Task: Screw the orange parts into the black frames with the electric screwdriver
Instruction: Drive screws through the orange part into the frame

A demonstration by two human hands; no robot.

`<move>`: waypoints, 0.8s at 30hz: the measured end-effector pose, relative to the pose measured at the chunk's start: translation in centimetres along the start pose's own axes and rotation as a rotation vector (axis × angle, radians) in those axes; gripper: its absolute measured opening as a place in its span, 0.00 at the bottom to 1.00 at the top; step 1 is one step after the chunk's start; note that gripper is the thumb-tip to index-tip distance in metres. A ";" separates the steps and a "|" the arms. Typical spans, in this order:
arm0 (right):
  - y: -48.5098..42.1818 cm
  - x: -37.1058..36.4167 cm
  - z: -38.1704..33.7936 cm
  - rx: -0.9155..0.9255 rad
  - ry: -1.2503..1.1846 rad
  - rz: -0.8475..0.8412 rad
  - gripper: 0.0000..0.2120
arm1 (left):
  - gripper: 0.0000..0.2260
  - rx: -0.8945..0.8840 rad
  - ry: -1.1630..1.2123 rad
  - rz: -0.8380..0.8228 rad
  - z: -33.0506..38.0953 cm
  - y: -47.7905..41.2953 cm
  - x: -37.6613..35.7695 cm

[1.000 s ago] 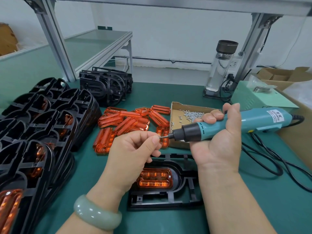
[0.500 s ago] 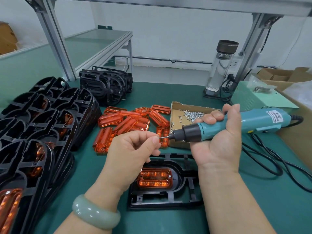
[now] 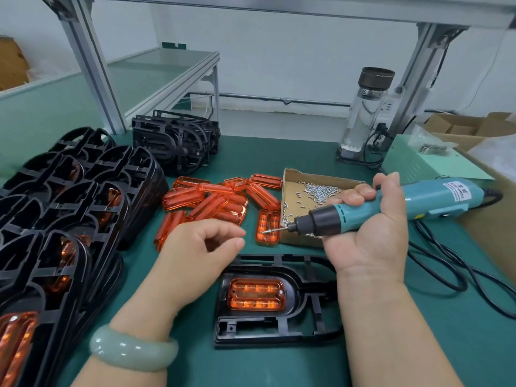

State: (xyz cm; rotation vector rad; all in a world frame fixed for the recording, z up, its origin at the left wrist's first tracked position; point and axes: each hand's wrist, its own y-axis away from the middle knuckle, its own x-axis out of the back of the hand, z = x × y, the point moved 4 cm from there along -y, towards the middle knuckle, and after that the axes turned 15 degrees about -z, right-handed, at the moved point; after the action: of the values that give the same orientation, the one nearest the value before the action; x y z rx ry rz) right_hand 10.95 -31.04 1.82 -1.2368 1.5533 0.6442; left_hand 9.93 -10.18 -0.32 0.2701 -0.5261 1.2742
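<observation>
Orange part [image 3: 255, 294] seated in frame [image 3: 251, 328]; right hand [image 3: 365, 236] grips screwdriver [image 3: 391, 205], screw [image 3: 268, 231] on bit; left hand [image 3: 201, 244] loose, empty; next, likely: lower bit squarely into part's hole.

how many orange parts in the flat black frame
1: an orange ribbed plastic part seated in the rounded end of the flat black plastic frame; the right forearm covers one corner.

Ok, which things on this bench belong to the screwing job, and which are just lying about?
Job: electric screwdriver in the right hand; black frame with an orange part seated in it; loose orange parts; box of screws; stacked frames.
Lying about: glass bottle; pale green box; cardboard boxes.
</observation>
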 end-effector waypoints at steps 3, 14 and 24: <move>-0.2 0.2 -0.5 0.013 0.057 0.019 0.09 | 0.07 0.171 -0.117 -0.151 -1.7 0.2 0.3; -0.4 0.6 0.0 -0.042 0.185 -0.029 0.09 | 0.12 0.130 -0.117 -0.337 -1.1 0.2 -1.8; 0.1 0.0 1.1 -0.105 0.367 -0.139 0.07 | 0.17 0.100 -0.274 -0.469 -0.8 0.7 -2.1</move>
State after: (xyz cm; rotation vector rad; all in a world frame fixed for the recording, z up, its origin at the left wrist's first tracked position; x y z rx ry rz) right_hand 11.27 -30.09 1.47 -1.5947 1.7273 0.4283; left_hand 8.98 -11.37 -2.15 0.6204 -0.5898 0.8107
